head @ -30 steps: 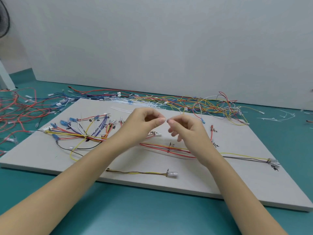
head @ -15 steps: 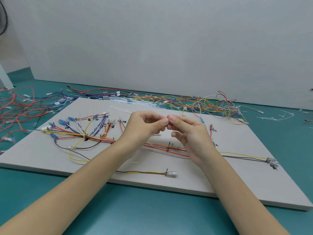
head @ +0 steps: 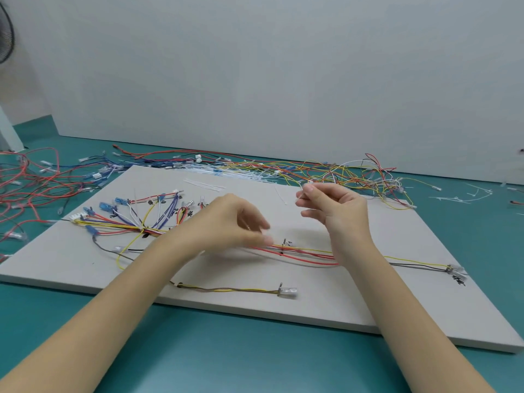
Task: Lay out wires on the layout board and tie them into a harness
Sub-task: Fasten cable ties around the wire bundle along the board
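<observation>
Change: hands, joined at the fingertips half a second ago, are now parted.
Left hand: fingertips lowered onto red and yellow wires; grip blurred, cannot tell.
Right hand: raised toward 1 o'clock, pinching white cable tie.
Layout board: wires lie across centre.

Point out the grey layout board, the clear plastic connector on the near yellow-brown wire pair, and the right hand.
grey layout board (head: 326, 307), head view, bare near surface.
clear plastic connector (head: 289, 292), head view, middle of its housing, end of the yellow-brown pair.
right hand (head: 337, 208), head view, middle of the hand.
</observation>
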Demonstrator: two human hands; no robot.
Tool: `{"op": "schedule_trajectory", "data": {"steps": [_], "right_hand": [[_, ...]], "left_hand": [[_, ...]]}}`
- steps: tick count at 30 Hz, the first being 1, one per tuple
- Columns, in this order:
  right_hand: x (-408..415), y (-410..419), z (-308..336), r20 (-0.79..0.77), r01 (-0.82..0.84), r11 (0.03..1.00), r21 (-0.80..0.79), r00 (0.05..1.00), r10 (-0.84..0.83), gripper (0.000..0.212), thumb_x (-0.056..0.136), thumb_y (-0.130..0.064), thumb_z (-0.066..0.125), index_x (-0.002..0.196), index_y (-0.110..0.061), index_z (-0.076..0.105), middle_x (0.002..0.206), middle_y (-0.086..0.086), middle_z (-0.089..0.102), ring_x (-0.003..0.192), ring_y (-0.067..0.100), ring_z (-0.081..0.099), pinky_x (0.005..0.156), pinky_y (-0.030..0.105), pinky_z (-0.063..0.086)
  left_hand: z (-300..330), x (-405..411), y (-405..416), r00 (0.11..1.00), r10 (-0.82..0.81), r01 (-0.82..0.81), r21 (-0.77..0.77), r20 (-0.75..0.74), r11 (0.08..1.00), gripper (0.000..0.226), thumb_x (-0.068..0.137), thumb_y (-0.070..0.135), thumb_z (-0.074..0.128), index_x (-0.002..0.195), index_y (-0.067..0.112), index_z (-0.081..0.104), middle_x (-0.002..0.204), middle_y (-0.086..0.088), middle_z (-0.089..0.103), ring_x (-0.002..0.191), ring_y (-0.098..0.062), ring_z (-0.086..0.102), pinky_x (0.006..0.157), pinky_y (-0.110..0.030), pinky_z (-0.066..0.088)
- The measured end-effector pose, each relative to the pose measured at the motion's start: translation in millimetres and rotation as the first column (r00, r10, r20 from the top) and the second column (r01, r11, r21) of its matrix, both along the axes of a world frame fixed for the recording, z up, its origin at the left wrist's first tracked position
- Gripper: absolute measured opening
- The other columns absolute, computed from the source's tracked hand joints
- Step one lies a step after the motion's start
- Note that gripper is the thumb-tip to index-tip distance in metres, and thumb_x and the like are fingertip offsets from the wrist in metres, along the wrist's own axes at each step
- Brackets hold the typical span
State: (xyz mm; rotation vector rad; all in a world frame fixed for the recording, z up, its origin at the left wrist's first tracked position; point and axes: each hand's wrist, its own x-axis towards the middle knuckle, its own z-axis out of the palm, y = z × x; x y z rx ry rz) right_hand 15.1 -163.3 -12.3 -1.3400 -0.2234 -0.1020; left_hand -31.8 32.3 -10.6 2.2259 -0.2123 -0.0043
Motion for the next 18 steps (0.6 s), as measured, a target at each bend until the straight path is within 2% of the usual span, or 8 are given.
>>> {"op": "schedule_trajectory", "data": {"steps": [3, 5, 7, 9, 11, 12, 16, 18], "right_hand": [[9.9, -4.2, 0.2, 0.051, 0.064, 0.995, -0.082, 0.997, -0.060, 0.009, 0.087, -0.002, 0.068, 0.080, -0.007, 0.071, 0.072, 0.008, 0.071, 0.064, 0.015, 0.069, 0.054, 0.022, 0.053], [14.0, -1.8, -3.5, 0.071, 0.064, 0.986, -0.155, 0.996, -0.053, 0.014, 0.086, 0.003, 0.067, 0.077, -0.007, 0.071, 0.070, 0.008, 0.069, 0.061, 0.015, 0.067, 0.054, 0.023, 0.055], [15.3, 3.0, -10.0, 0.060, 0.018, 0.975, -0.222, 0.998, -0.005, 0.015, 0.085, 0.007, 0.066, 0.077, -0.006, 0.070, 0.068, 0.009, 0.068, 0.057, 0.012, 0.066, 0.054, 0.022, 0.055], [15.4, 7.2, -16.7, 0.040, -0.053, 0.956, -0.288, 0.997, 0.067, 0.015, 0.083, 0.008, 0.067, 0.076, -0.005, 0.069, 0.065, 0.008, 0.068, 0.054, 0.011, 0.065, 0.054, 0.022, 0.054], [14.7, 9.3, -21.3, 0.018, -0.143, 0.922, -0.361, 0.987, 0.160, 0.014, 0.082, 0.008, 0.068, 0.075, -0.004, 0.069, 0.063, 0.007, 0.069, 0.055, 0.013, 0.065, 0.056, 0.023, 0.055], [14.0, 9.8, -22.9, 0.001, -0.185, 0.902, -0.391, 0.979, 0.202, 0.014, 0.081, 0.007, 0.069, 0.075, -0.005, 0.070, 0.063, 0.006, 0.069, 0.056, 0.015, 0.066, 0.058, 0.025, 0.055], [10.7, 11.1, -26.5, -0.046, -0.247, 0.846, -0.472, 0.965, 0.257, 0.012, 0.080, 0.006, 0.071, 0.081, -0.006, 0.070, 0.058, 0.004, 0.069, 0.051, 0.013, 0.063, 0.053, 0.019, 0.049], [9.7, 11.4, -26.2, -0.051, -0.245, 0.849, -0.469, 0.967, 0.250, 0.013, 0.080, 0.006, 0.069, 0.085, -0.006, 0.068, 0.057, 0.005, 0.069, 0.048, 0.011, 0.062, 0.051, 0.016, 0.046]], "left_hand": [[-5.6, 0.7, 7.0, 0.997, -0.020, 0.037, 0.240, -0.075, 0.970, 0.025, 0.066, 0.039, 0.087, 0.089, 0.032, 0.077, 0.088, 0.009, 0.072, 0.085, -0.006, 0.063, 0.075, -0.024, 0.054], [-8.8, 3.3, 3.2, 0.998, -0.025, 0.039, 0.263, -0.056, 0.964, 0.013, 0.071, 0.034, 0.084, 0.080, 0.033, 0.075, 0.087, 0.004, 0.070, 0.083, -0.014, 0.062, 0.075, -0.036, 0.055], [-10.4, 5.7, 1.0, 0.998, -0.053, 0.059, 0.260, -0.031, 0.964, 0.010, 0.077, 0.028, 0.081, 0.074, 0.032, 0.073, 0.081, 0.002, 0.069, 0.075, -0.016, 0.061, 0.071, -0.041, 0.056], [-11.2, 7.2, 2.4, 0.997, -0.067, 0.071, 0.220, -0.026, 0.973, 0.012, 0.078, 0.026, 0.080, 0.071, 0.032, 0.072, 0.074, 0.006, 0.070, 0.068, -0.010, 0.061, 0.065, -0.032, 0.054], [-11.7, 6.9, 3.5, 0.998, -0.070, 0.070, 0.166, -0.009, 0.984, 0.012, 0.078, 0.025, 0.080, 0.070, 0.031, 0.074, 0.067, 0.010, 0.070, 0.060, 0.001, 0.057, 0.058, -0.015, 0.045], [-12.6, 6.6, 3.1, 0.998, -0.064, 0.063, 0.147, 0.003, 0.987, 0.009, 0.078, 0.023, 0.081, 0.072, 0.029, 0.076, 0.066, 0.010, 0.070, 0.059, 0.002, 0.056, 0.057, -0.012, 0.042], [-15.8, 2.2, -2.2, 0.990, -0.035, 0.015, 0.144, 0.137, 0.989, 0.012, 0.074, 0.016, 0.083, 0.079, 0.023, 0.074, 0.075, 0.006, 0.067, 0.070, -0.004, 0.058, 0.066, -0.019, 0.045], [-16.0, -1.5, -7.5, 0.965, -0.059, -0.003, 0.237, 0.254, 0.972, 0.014, 0.076, 0.013, 0.080, 0.075, 0.025, 0.073, 0.083, 0.008, 0.061, 0.080, -0.008, 0.053, 0.074, -0.023, 0.042]]}}
